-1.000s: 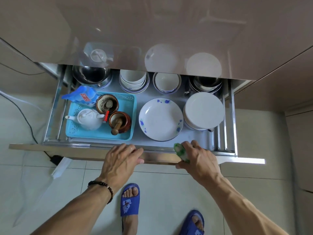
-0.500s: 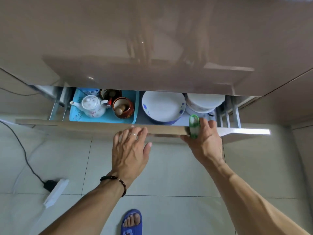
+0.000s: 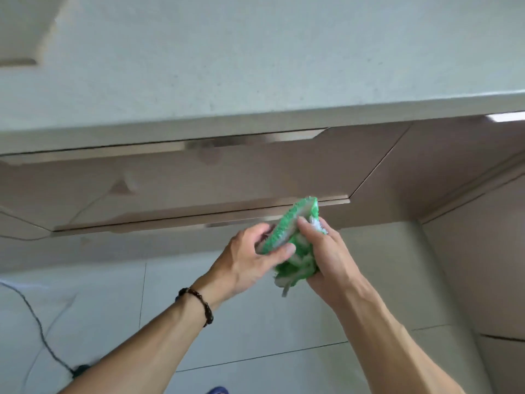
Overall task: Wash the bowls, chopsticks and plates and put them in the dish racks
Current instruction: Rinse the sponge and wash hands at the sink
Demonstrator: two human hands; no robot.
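The drawer (image 3: 199,217) under the desk (image 3: 255,81) is now pushed shut with the plates and bowls hidden inside, and just in front of it the left hand (image 3: 247,260) and right hand (image 3: 326,260) both pinch a green scrub cloth (image 3: 292,240), so washing looks done.

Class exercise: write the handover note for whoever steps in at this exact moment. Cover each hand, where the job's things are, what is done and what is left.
Left hand and right hand both grip the green scrubbing cloth in front of the cabinet.
Drawer is pushed shut; no bowls, plates or chopsticks in view.
Done: cannot be judged from this view.
Left: check the sink area for anything unwashed.
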